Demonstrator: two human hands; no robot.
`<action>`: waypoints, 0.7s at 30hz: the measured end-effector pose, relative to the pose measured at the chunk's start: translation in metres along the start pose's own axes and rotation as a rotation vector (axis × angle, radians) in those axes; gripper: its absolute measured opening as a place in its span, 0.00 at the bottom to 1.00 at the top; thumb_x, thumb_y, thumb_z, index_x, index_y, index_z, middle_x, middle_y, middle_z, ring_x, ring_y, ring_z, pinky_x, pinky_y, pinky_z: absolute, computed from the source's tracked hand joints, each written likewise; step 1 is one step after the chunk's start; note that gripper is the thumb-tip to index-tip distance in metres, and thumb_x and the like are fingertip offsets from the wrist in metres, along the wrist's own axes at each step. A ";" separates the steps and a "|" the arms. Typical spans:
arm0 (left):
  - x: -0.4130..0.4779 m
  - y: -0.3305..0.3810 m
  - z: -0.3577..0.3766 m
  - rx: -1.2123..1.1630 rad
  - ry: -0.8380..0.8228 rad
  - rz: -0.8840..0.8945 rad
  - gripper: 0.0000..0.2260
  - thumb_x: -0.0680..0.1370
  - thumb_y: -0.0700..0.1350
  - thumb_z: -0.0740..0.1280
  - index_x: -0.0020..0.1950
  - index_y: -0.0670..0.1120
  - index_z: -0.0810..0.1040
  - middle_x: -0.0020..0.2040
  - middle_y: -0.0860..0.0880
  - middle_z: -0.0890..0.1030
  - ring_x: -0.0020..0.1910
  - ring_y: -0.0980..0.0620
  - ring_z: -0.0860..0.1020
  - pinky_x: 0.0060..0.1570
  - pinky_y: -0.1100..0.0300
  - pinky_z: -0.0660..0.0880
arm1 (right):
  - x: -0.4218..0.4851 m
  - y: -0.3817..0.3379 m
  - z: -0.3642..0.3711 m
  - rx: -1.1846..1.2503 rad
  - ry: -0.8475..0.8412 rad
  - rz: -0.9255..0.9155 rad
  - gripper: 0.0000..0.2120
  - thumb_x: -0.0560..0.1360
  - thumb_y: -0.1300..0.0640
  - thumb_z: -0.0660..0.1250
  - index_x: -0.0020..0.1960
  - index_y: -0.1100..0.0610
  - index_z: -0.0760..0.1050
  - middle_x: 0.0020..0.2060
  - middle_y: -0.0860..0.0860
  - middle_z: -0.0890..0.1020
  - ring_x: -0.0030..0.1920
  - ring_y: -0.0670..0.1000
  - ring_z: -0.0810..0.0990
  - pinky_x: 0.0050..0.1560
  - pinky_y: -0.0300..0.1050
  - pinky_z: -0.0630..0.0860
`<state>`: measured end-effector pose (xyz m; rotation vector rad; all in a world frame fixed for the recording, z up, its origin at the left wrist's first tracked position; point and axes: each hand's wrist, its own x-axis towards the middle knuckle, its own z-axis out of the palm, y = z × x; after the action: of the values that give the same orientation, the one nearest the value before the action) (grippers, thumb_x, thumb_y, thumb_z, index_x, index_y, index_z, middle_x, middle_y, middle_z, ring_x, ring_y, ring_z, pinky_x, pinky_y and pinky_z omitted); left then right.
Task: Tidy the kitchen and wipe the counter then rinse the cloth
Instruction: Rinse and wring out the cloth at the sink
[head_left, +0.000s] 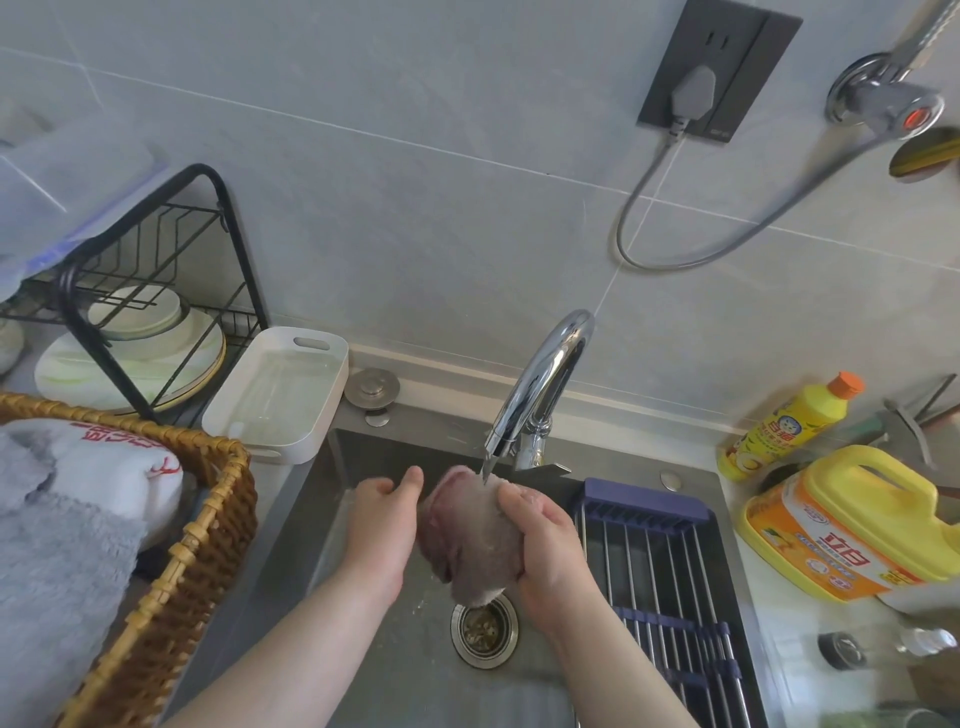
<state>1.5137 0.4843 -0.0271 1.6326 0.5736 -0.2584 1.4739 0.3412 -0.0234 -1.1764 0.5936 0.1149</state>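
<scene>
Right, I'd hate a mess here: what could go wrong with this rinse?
Water from the faucet strikes the cloth held just under the spout between the left hand and right hand, so it may splash onto the counter. The drain strainer already holds debris; lint could clog it and slow draining.

Bunched pinkish cloth (470, 540) was gripped between left hand (382, 519) and right hand (545, 545), held under chrome faucet (540, 384) with water running; sink (415, 670) drain (484, 631) was seen beneath
</scene>
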 end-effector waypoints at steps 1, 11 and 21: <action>-0.003 0.001 0.002 -0.062 -0.111 -0.111 0.14 0.81 0.56 0.63 0.45 0.45 0.72 0.42 0.46 0.75 0.46 0.45 0.77 0.48 0.52 0.69 | -0.004 0.000 0.001 -0.071 -0.025 -0.062 0.05 0.73 0.56 0.73 0.46 0.57 0.84 0.45 0.59 0.86 0.50 0.61 0.84 0.57 0.63 0.78; 0.004 -0.002 -0.006 -0.635 -0.545 -0.504 0.17 0.72 0.44 0.63 0.59 0.39 0.77 0.57 0.36 0.80 0.56 0.39 0.79 0.65 0.43 0.70 | -0.037 0.000 0.007 -0.431 -0.303 -0.325 0.10 0.71 0.62 0.63 0.43 0.55 0.84 0.42 0.55 0.84 0.41 0.40 0.79 0.44 0.32 0.74; -0.004 -0.018 -0.018 -0.572 -0.588 -0.543 0.19 0.73 0.42 0.61 0.62 0.35 0.73 0.49 0.32 0.80 0.50 0.33 0.78 0.58 0.33 0.72 | 0.008 0.030 -0.014 0.094 -0.040 0.421 0.37 0.68 0.33 0.73 0.68 0.56 0.76 0.65 0.51 0.77 0.67 0.63 0.75 0.70 0.63 0.68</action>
<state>1.4986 0.5022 -0.0376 0.7663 0.5544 -0.8572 1.4634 0.3393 -0.0559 -0.9433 0.7970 0.4623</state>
